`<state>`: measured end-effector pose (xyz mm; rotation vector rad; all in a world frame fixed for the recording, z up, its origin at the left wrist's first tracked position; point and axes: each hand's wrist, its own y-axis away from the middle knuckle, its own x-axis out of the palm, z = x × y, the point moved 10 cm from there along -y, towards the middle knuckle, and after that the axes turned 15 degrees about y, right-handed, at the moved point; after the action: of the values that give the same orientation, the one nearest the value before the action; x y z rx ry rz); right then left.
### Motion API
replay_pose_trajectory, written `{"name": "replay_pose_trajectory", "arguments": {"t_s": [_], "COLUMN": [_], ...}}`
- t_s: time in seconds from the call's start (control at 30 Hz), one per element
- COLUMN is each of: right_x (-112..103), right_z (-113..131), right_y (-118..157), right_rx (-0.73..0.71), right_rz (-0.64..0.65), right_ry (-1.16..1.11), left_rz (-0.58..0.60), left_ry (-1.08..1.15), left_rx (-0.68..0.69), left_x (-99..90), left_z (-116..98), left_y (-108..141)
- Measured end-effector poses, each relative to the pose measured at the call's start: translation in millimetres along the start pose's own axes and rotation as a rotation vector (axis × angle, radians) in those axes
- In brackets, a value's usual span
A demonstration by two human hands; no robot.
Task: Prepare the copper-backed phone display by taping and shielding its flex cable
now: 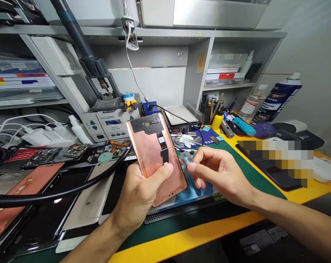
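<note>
My left hand (143,191) is wrapped round a phone screen (154,160), its copper-coloured back turned toward me. A black flex cable runs down the middle of that back, and my left thumb presses near the cable's lower end. Pinched between thumb and fingers, a thin metal razor blade (186,159) is in my right hand (222,171), close to the screen's right edge. I cannot tell whether the blade touches the edge. Below both hands lies a blue-topped pad with a perforated dark edge (181,211), partly hidden by the screen and my right hand.
Phone screens and a white-gold phone back cover (88,204) lie at the left, crossed by a thick black hose (72,194). Behind stand a soldering station (112,124) and a small hot plate (181,115). A spray can (277,98) and a dark phone (272,168) are at the right.
</note>
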<state>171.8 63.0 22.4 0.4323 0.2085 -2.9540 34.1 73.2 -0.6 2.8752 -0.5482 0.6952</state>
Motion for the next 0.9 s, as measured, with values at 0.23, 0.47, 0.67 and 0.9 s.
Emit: {"name": "replay_pose_trajectory", "arguments": {"t_s": [0.23, 0.47, 0.67, 0.9], "right_x": [2.2, 1.4, 1.5, 1.6], "right_z": [-0.4, -1.5, -0.6, -1.4], "right_y": [-1.5, -3.6, -4.0, -5.7], "right_rx": [0.012, 0.002, 0.003, 0.001], "right_rz": [0.012, 0.030, 0.039, 0.043], "right_ry": [-0.010, -0.074, -0.085, -0.068], "left_rz": [-0.113, -0.031, -0.069, -0.027], "left_ry": [-0.133, -0.604, -0.789, -1.040], "left_rx": [0.036, -0.065, -0.114, -0.093], "left_x": [1.5, -4.6, -2.2, -8.0], "left_z": [-14.7, -17.9, -28.4, -29.3], "left_y": [-1.3, -5.7, 0.6, 6.1]}}
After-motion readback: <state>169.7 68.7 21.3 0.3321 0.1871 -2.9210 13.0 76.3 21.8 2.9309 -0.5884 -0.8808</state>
